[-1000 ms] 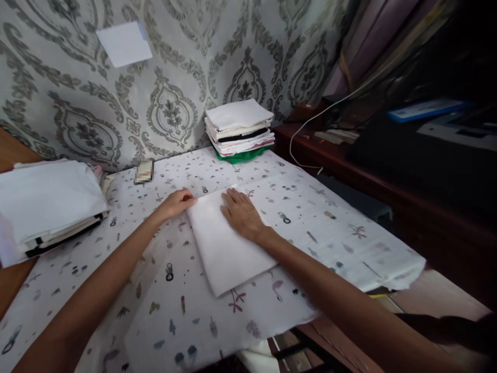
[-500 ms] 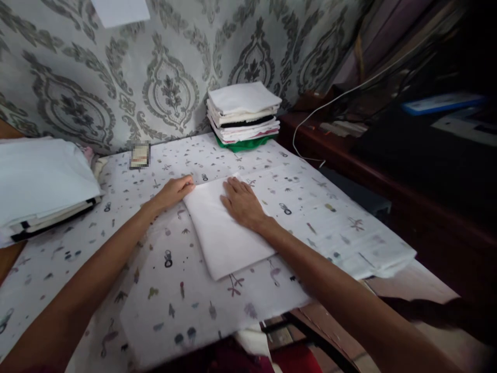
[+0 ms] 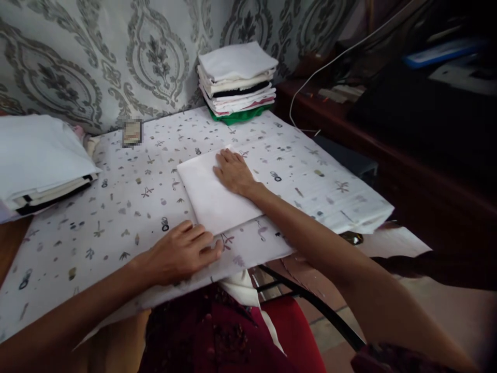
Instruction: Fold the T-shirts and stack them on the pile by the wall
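A folded white cloth point(image 3: 217, 199) lies flat on the patterned table cover point(image 3: 147, 207), near the table's front edge. My right hand point(image 3: 234, 172) rests flat on its upper right part, with the fingers spread. At the cloth's near left corner is my left hand point(image 3: 186, 251), its fingers curled and the thumb side low by the corner. Whether the left fingers pinch any fabric is hidden.
A stack of folded cloths point(image 3: 237, 77) stands at the back against the patterned wall. Another pile of folded cloths point(image 3: 42, 160) is at the left. A small pixelated item point(image 3: 132, 133) lies near the wall. A white cable point(image 3: 310, 77) hangs at the right.
My left hand has moved from the cloth's far left corner to its near left corner. My right hand stays flat on the cloth. The view has tilted downward.
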Motion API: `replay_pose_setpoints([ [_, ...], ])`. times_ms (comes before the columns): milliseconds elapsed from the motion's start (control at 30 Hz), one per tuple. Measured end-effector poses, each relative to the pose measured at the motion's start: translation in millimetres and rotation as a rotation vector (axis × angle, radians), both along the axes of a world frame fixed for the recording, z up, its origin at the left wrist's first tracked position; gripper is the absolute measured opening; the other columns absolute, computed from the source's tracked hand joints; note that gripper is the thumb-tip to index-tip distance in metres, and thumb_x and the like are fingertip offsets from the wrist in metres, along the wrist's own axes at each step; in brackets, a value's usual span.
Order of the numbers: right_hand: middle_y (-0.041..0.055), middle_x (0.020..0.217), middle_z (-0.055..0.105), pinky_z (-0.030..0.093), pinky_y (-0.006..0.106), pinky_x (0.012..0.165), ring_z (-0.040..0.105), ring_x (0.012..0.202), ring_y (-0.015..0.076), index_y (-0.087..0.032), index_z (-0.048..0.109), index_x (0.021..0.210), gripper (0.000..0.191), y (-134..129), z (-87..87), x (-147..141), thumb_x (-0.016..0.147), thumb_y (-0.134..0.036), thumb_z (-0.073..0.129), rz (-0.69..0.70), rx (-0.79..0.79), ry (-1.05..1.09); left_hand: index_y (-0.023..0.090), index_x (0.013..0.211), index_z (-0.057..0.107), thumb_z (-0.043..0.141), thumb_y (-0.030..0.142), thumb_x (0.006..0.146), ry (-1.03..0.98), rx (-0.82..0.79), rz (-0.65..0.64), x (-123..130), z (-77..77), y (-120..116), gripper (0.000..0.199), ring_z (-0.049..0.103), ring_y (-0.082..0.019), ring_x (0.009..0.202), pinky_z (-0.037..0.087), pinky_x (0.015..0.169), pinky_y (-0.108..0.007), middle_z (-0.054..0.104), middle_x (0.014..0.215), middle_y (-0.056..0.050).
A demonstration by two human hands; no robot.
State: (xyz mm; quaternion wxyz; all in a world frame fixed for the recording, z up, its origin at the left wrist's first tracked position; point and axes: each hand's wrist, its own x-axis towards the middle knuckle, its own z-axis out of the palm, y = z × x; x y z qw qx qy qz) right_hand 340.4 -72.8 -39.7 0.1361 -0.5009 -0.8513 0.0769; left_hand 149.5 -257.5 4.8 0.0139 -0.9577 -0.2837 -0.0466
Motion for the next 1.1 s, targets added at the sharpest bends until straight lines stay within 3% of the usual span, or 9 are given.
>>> replay_pose_setpoints([
  [200, 0.0222, 0.16, 0.037, 0.021, 0.045, 0.124, 0.029, 0.151, 0.03, -0.002, 0.045, 0.146, 0.053, -5.0, 7.9, -0.5, 0.104, -0.032, 0.033, -0.007, 0.016, -0.03, 0.022, 0.122, 0.061, 0.05, 0.01, 0.092, 0.206, 0.173, 0.178, 14.7, -0.2, -9.7, 0.034, 0.059, -0.025, 0.082, 0.038, 0.07, -0.039, 0.068, 0.091, -0.009],
  [333, 0.022, 0.16, 0.038, 0.021, 0.044, 0.123, 0.029, 0.152, 0.0287, -0.002, 0.045, 0.147, 0.053, -7.4, 11.6, -0.7, 0.104, -0.031, 0.033, -0.023, 0.008, -0.055, 0.018, 0.108, 0.064, 0.058, 0.009, 0.086, 0.331, 0.224, 0.107, 23.0, 0.0, -10.7, 0.024, 0.06, -0.024, 0.071, 0.039, 0.064, -0.038, 0.066, 0.082, -0.008],
  [500, 0.0213, 0.161, 0.036, 0.02, 0.044, 0.123, 0.027, 0.153, 0.0275, -0.004, 0.044, 0.149, 0.054, -8.5, 12.4, -1.0, 0.104, -0.031, 0.034, -0.029, -0.018, -0.047, 0.018, 0.108, 0.061, 0.064, 0.009, 0.081, 0.367, 0.114, 0.091, 23.8, -2.0, -19.1, 0.029, 0.063, -0.024, 0.075, 0.045, 0.067, -0.036, 0.067, 0.09, -0.009],
  [600, 0.019, 0.161, 0.037, 0.019, 0.043, 0.124, 0.028, 0.152, 0.0271, -0.007, 0.048, 0.146, 0.051, -6.7, 16.0, 0.5, 0.103, -0.03, 0.036, -0.027, -0.063, -0.002, 0.021, 0.109, 0.057, 0.056, 0.01, 0.087, 0.173, -0.03, 0.243, 20.5, 2.5, -21.2, 0.024, 0.065, -0.026, 0.094, 0.048, 0.075, -0.036, 0.067, 0.103, -0.009],
  [700, 0.0158, 0.158, 0.044, 0.023, 0.043, 0.122, 0.036, 0.147, 0.0271, -0.013, 0.057, 0.138, 0.043, 2.7, 23.1, 4.9, 0.1, -0.024, 0.039, -0.049, -0.118, 0.054, 0.023, 0.102, 0.051, 0.041, 0.028, 0.1, -0.228, -0.299, 0.604, 16.1, 11.4, -14.1, 0.011, 0.065, -0.023, 0.091, 0.05, 0.076, -0.036, 0.066, 0.099, -0.007],
  [767, 0.0165, 0.159, 0.042, 0.026, 0.046, 0.12, 0.036, 0.147, 0.0296, -0.014, 0.057, 0.139, 0.045, 14.2, 29.1, 9.1, 0.097, -0.022, 0.043, -0.082, -0.133, 0.061, 0.024, 0.106, 0.047, 0.041, 0.046, 0.099, -0.499, -0.559, 0.802, 13.5, 16.5, -4.2, 0.024, 0.065, -0.022, 0.085, 0.051, 0.068, -0.034, 0.064, 0.094, -0.005],
  [900, 0.0186, 0.154, 0.048, 0.037, 0.047, 0.113, 0.045, 0.14, 0.0339, -0.014, 0.051, 0.146, 0.063, 44.3, 43.1, 18.2, 0.086, -0.027, 0.062, -0.089, -0.195, 0.056, 0.024, 0.122, 0.043, 0.058, 0.063, 0.082, -0.876, -1.059, 0.996, 13.0, 13.8, 18.6, 0.058, 0.068, -0.024, 0.086, 0.037, 0.045, -0.024, 0.064, 0.088, -0.003],
  [1000, 0.0146, 0.137, 0.063, 0.049, 0.037, 0.099, 0.06, 0.123, 0.0313, -0.016, 0.064, 0.133, 0.061, 64.9, 53.0, 21.7, 0.074, -0.029, 0.075, -0.053, -0.261, 0.073, 0.022, 0.117, 0.046, 0.072, 0.058, 0.071, -1.018, -1.15, 1.08, 17.6, 1.1, 30.5, 0.063, 0.066, -0.02, 0.072, 0.026, 0.042, -0.02, 0.064, 0.081, -0.001],
  [1100, 0.0107, 0.114, 0.072, 0.05, 0.032, 0.088, 0.065, 0.106, 0.0278, -0.015, 0.074, 0.105, 0.036, 79.2, 58.6, 19.3, 0.071, -0.027, 0.078, -0.037, -0.322, 0.107, 0.022, 0.109, 0.046, 0.079, 0.041, 0.061, -1.067, -1.164, 1.136, 22.5, -4.4, 35.4, 0.061, 0.06, -0.015, 0.058, 0.022, 0.043, -0.021, 0.063, 0.074, 0.003],
])
